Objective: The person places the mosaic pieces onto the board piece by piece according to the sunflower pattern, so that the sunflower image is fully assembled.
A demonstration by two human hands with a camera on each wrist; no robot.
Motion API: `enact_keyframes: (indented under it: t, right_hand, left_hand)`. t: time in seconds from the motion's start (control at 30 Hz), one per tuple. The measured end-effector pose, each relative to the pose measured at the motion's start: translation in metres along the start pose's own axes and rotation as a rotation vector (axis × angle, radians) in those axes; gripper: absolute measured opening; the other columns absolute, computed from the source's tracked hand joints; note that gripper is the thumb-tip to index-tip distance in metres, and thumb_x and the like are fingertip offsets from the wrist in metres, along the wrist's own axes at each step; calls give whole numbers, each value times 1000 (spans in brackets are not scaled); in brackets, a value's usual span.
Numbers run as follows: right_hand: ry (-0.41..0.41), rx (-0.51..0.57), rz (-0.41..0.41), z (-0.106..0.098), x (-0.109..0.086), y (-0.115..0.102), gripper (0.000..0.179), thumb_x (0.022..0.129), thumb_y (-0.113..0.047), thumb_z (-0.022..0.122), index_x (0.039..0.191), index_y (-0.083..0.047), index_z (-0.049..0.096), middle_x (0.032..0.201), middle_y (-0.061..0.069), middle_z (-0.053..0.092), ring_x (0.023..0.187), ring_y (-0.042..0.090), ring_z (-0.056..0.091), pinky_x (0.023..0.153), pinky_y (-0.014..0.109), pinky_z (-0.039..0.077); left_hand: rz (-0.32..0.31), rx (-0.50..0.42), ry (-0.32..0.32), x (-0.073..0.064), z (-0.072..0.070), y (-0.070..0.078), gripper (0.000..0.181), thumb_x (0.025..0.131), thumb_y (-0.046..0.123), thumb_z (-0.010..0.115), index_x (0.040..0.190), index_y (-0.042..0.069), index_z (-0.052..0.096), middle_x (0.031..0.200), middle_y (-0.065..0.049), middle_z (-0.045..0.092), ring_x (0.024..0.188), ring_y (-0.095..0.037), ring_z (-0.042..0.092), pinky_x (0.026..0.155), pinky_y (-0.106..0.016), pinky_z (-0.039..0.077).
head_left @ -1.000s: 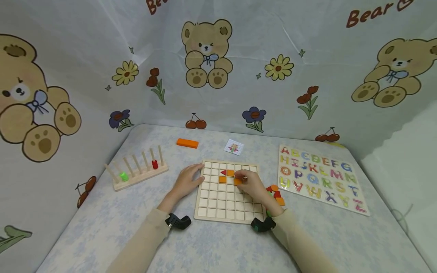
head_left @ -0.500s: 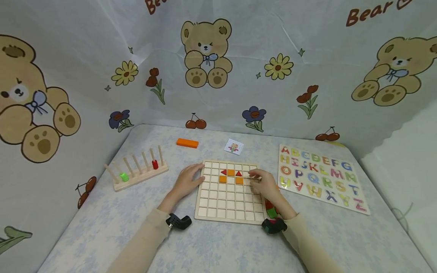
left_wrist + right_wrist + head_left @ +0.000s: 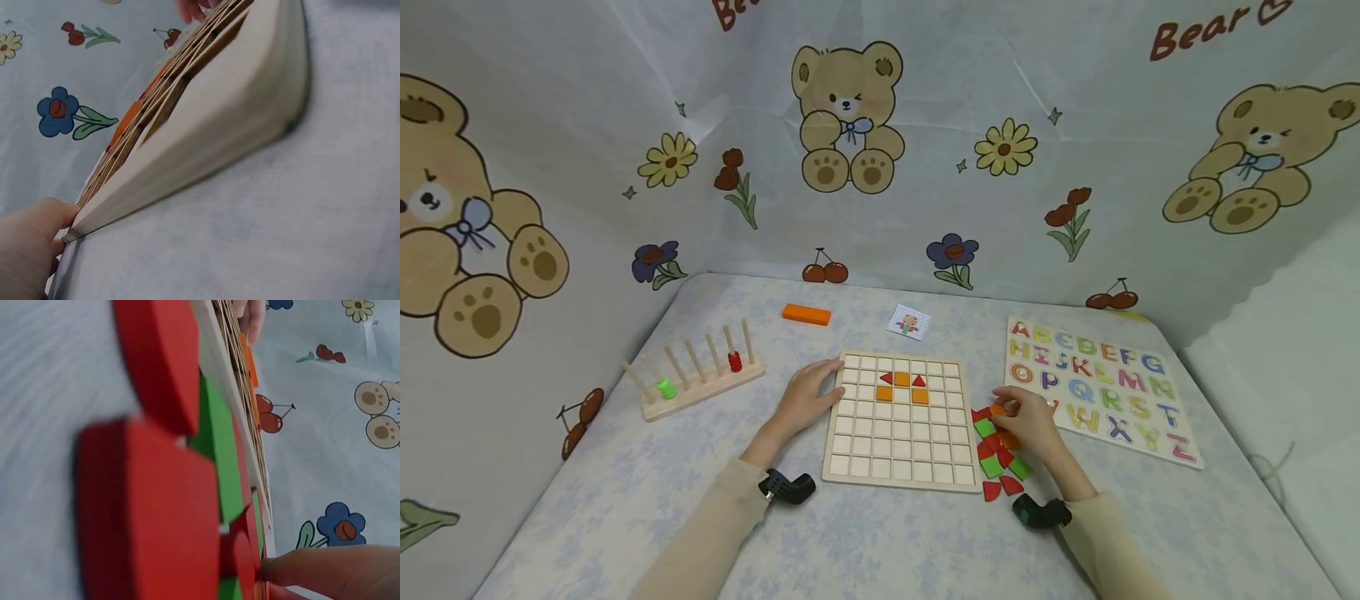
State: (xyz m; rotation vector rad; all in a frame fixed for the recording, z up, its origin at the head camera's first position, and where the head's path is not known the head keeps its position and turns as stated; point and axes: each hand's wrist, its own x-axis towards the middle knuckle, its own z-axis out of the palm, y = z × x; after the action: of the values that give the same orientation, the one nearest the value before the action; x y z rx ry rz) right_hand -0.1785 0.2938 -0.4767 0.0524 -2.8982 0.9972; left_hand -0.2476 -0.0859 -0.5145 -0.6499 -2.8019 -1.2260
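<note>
A wooden grid board lies on the table in front of me. On it are three orange squares, one being this orange square, and two red triangles, including this red triangle. My left hand rests against the board's left edge, thumb and fingers touching the rim. Right of the board, my right hand is over a loose pile of red, green and orange pieces. Its thumb and forefinger are apart near an orange piece. In the right wrist view a fingertip meets the pile's far end.
An alphabet board lies at the right. A peg stand with green and red rings stands at the left. Behind the grid board are an orange bar and a small picture card.
My right hand has left a red triangle on the grid board, then moved right and down to the loose pieces, uncovering the pile. The left hand stays at the board's left edge.
</note>
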Motion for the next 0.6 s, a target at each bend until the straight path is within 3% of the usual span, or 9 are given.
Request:
enact_keyframes:
  t: [0.3,0.43,0.6]
  right_hand:
    - [92,35,-58,3,7,-14,36,82,0,76,116,7,66,97,21,70,73,22,54,58,23,43]
    - [99,90,-125,14,15,-42,37,81,0,78,116,7,67,100,22,71,85,31,62,64,27,48]
    - [16,166,-202,42,26,-80,35,82,2,76,116,6,68,104,21,70,93,35,64,71,34,51]
  left_hand:
    - [0,-19,-11,-1,0,1,53,99,27,62,147,10,49,154,-14,45,145,-36,37,120,-60,23]
    - [2,-23,-9,0,0,0,53,99,26,62,147,9,49,154,-14,45,145,-35,38,119,-60,24]
    - [8,-17,2,0,0,-1,53,98,26,62,147,9,49,153,-14,46,144,-36,38,119,-61,24]
